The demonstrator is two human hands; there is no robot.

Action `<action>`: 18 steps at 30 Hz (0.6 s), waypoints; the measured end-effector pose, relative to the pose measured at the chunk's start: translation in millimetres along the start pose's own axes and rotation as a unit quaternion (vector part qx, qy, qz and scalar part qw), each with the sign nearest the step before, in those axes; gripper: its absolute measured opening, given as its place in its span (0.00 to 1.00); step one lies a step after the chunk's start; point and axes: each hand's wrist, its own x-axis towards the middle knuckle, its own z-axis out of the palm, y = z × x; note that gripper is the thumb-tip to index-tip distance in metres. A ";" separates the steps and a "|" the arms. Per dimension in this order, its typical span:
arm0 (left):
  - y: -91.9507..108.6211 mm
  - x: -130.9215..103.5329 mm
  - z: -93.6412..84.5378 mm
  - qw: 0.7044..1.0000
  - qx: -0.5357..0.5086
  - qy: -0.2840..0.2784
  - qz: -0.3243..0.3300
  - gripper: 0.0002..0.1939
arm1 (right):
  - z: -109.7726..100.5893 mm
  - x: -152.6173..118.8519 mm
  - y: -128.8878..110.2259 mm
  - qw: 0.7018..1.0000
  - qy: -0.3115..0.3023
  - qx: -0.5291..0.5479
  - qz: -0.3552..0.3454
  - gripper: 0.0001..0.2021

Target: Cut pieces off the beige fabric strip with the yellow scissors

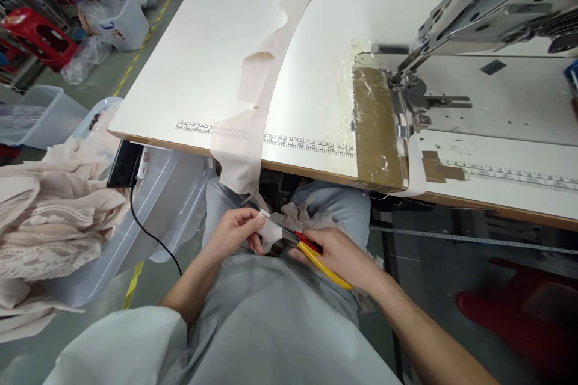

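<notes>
Over my lap, my left hand [239,230] pinches a small pale pink fabric piece [271,234] between thumb and fingers. My right hand [332,252] grips scissors [323,264] with one yellow and one red handle. Their blades reach left to the edge of that fabric; whether they are closed on it I cannot tell. A long pale pink fabric strip [266,84] lies across the white table and hangs over its front edge just above my left hand. More loose fabric scraps [307,215] rest on my lap.
A sewing machine [406,84] stands on the white table [189,60] at right, with brown tape beside its needle area. At left, a clear plastic bin [117,240] is heaped with lace-trimmed fabric [54,222]. A phone [125,163] with a cable sits by the table corner. Red stool [519,307] lower right.
</notes>
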 end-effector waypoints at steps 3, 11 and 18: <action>-1.1 0.3 1.1 1.000 0.001 0.003 0.002 0.21 | -0.2 0.0 -1.2 1.000 0.003 -0.017 0.004 0.26; 5.3 -1.2 4.4 1.000 0.024 -0.006 -0.009 0.23 | -4.8 5.9 -8.2 0.999 0.012 -0.052 -0.005 0.26; -1.7 3.3 18.8 0.997 0.061 -0.049 -0.019 0.24 | 6.9 9.4 -7.4 0.990 0.093 0.098 -0.025 0.22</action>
